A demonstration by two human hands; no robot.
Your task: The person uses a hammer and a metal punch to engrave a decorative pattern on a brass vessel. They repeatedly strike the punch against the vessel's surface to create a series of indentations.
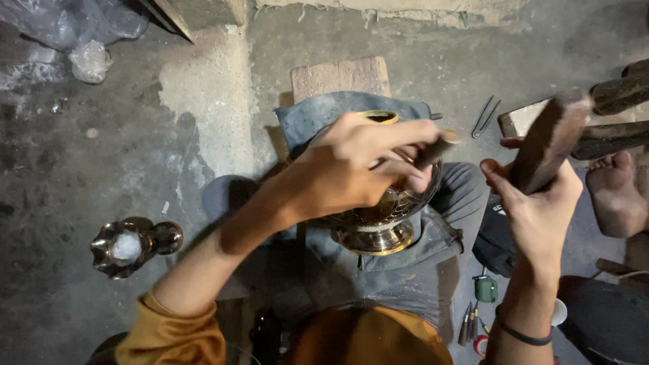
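- the left hand (351,169) is curled shut around a short chisel-like punch (436,150), whose butt end sticks out past the knuckles toward the right; the tip is hidden behind the fingers.
- that hand rests over a footed brass bowl (382,226), which lies tilted on grey cloth (405,270) across the person's lap, its round foot turned toward the camera.
- the bowl's patterned side shows just under the left fingers; whether the punch tip touches the metal cannot be told.
- the right hand (537,203) is closed around the lower end of a flat wooden mallet block (551,138), raised upright to the right of the bowl and apart from the punch.
- a dark band (520,334) circles the right wrist; an orange sleeve (169,331) covers the left forearm.
- behind the bowl stands a wooden block (341,78) draped with more grey cloth.
- on the concrete floor (101,169) to the left lies a small brass vessel (132,245) with something white inside.
- metal tweezers (485,116) lie on the floor beyond the bowl, and small tools (470,321) lie near the right wrist.
- a bare foot (615,192) of another person shows at the right edge.
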